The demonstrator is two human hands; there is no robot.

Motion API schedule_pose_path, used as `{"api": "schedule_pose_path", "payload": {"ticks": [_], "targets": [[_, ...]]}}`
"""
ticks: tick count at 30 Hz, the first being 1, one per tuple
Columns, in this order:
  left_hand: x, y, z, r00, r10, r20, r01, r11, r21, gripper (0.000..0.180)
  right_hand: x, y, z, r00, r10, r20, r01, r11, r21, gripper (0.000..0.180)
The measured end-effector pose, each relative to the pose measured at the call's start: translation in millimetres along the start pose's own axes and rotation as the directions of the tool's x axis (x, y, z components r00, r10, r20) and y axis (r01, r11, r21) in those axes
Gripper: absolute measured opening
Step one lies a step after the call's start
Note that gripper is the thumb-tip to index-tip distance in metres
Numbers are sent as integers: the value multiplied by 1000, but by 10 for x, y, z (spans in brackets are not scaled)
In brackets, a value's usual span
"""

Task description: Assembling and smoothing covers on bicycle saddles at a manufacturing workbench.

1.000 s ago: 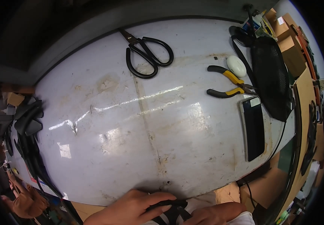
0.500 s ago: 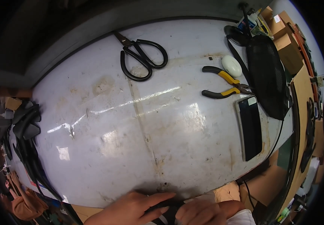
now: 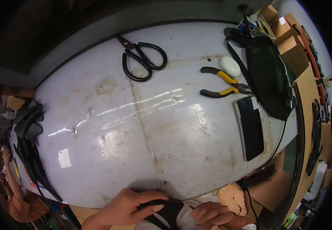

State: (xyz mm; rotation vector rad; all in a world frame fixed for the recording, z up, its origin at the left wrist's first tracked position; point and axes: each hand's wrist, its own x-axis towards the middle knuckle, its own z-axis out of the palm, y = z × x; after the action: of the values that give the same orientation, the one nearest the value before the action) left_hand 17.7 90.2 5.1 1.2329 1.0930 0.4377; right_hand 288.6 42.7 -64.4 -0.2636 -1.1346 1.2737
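Observation:
At the table's near edge, my left hand (image 3: pixel 125 209) pinches a black strip of flexible material (image 3: pixel 170 211) between thumb and fingers. The strip hangs toward my lap, its lower part cut off by the picture edge. Just right of it, my right hand (image 3: pixel 213 215) is closed with curled fingers, slightly blurred. Whatever those fingers hold is hidden. Pale cloth (image 3: pixel 189 209) shows between the strip and the right hand. Farther off lie large black-handled scissors (image 3: pixel 138 59), yellow-and-black pliers (image 3: pixel 227 84), a white egg-shaped object (image 3: pixel 230 66) and a phone (image 3: pixel 249 128) with a dark screen.
A black mesh-covered object (image 3: pixel 267 76) with a cable lies along the table's right side. Black strips (image 3: pixel 29 142) are piled at the left edge. Cardboard boxes (image 3: pixel 289 46) stand at the right. Another person (image 3: pixel 26 205) works at the far left.
My right hand has moved off to the right, opening a gap beside the black strip. My left hand keeps its pinch. The view has shifted slightly, and the other person's arm has moved.

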Motion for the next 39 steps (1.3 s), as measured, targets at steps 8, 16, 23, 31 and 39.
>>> {"api": "schedule_pose_path", "payload": {"ticks": [8,16,23,31,39], "targets": [[-326,43,-75,977,102,-185,-110,993,-33,25,719,-156,-129,949,-149,279,182,978,-99,25],[-884,-184,-35,727,294,-621,-377,926,-3,26,868,-154,-301,992,101,75,-29,765,-643,44],[-572,324,154,835,381,-397,-225,895,386,28,1107,-81,96,957,-179,227,258,886,-385,30],[-451,416,335,673,566,-476,-456,824,337,23,1573,-164,715,637,-380,671,316,922,222,8],[-415,423,355,668,557,-493,-461,830,313,19,1576,-224,688,744,-188,641,209,977,44,17]]}}
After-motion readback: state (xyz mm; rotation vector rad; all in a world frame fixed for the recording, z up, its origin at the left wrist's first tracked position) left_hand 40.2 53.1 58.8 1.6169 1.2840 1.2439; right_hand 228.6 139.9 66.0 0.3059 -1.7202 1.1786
